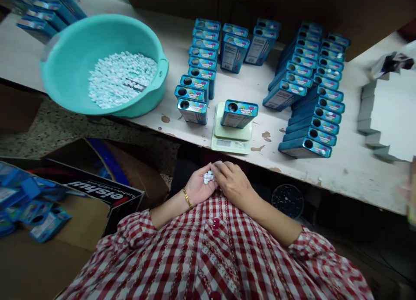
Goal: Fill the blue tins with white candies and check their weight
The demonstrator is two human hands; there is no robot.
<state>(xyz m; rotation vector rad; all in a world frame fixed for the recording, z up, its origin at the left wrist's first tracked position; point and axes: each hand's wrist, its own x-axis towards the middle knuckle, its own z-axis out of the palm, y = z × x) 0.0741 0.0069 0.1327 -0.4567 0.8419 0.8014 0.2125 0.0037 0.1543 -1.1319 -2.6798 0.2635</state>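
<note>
My left hand point(197, 186), with a gold bangle at the wrist, lies palm up in front of my lap, cupped around a few small white candies point(208, 177). Over its fingers rests my right hand point(234, 182), fingers bent and close together beside the candies; its fingertips are partly hidden, so I cannot make out what they hold. Just beyond both hands, a blue tin point(239, 114) with a round opening in its top stands on a pale green scale point(231, 145). To the left, a turquoise tub point(136, 107) holds many more white candies and a dark scoop-like tool.
Rows of blue tins stand left point(198, 53) and right point(308, 101) of the scale on the worn white table point(260, 159). White stacked cartons point(390, 114) are at far right. A cardboard box point(87, 217) with blue packs sits lower left, and a round dark container point(287, 200) below the table.
</note>
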